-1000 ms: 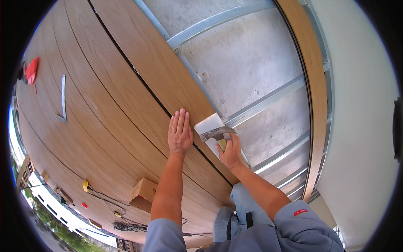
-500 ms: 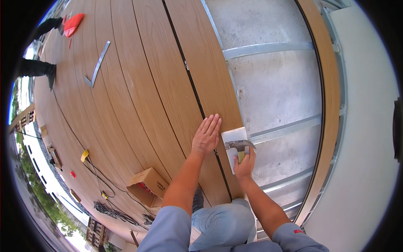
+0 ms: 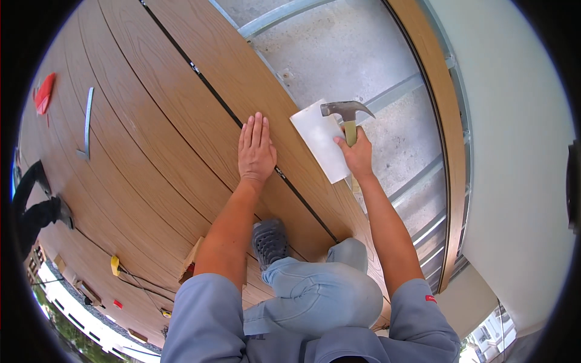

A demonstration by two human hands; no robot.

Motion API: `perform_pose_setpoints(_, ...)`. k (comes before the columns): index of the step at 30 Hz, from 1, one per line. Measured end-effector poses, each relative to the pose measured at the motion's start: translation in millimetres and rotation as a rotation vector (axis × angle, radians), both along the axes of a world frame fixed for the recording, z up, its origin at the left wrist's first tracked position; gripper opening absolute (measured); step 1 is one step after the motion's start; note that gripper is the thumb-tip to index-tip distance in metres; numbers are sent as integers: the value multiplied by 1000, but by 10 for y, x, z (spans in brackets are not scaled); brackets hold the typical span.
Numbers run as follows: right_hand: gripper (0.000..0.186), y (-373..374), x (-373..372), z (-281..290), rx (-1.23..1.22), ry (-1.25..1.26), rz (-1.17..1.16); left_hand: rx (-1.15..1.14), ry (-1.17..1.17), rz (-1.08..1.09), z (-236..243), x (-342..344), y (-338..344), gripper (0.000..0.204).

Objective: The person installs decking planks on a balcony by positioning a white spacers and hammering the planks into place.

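Note:
My left hand [image 3: 256, 151] lies flat on the wood-grain deck boards [image 3: 200, 130], its fingers together and stretched out beside the dark gap [image 3: 209, 85] between two boards. In my right hand [image 3: 358, 151] is a claw hammer [image 3: 346, 109] with a dark metal head and a yellowish-green handle, the claw turned right. Below the hammer head, a white rectangular block [image 3: 318, 142] sits along the outer board's right edge. Whether the hammer touches the block I cannot tell. A small metal clip [image 3: 193, 66] shows in the gap.
Metal joists [image 3: 390, 97] cross a grey concrete bed on the right, bounded by a wooden edge board [image 3: 445, 145] and a pale wall [image 3: 514, 121]. Leftward are a metal square [image 3: 89, 124], a red bag [image 3: 44, 94], a yellow plug [image 3: 115, 265] with cable, a cardboard box [image 3: 190, 260] and another person's legs [image 3: 36, 209].
The view has turned, so the boards slant more. The hammer appears larger and raised, its head now fully visible. My left hand stays flat on the boards; my shoe has come into fuller view.

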State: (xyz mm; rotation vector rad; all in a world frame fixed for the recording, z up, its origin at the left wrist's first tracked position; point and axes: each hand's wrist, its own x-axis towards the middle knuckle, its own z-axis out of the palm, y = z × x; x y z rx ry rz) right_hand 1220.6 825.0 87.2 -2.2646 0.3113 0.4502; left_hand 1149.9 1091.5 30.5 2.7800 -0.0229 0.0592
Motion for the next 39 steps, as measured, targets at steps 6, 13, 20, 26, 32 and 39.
perform_pose_setpoints(6, 37, -436, 353, -173, -9, -182, -63, -7, -94, 1, -40, 82, -26, 59)
perform_pose_setpoints(13, 37, -152, 306, -166, -117, -89, 78, -22, -114, 13, -79, -3, 36, 57)
perform_pose_setpoints(20, 48, -56, 143, -444, -136, -327, 74, -23, -176, -70, 52, 48, -21, 54)
perform_pose_setpoints(26, 48, -67, 74, -509, 231, -219, -116, -248, -301, -732, 34, 31, -611, 47)
perform_pose_setpoints(32, 42, -367, 215, -269, 211, -109, 48, -217, -177, -727, -63, 176, -869, 43)
perform_pose_setpoints(39, 27, -971, 1099, 913, -238, -59, 48, -279, -126, -711, -84, 131, -894, 45)
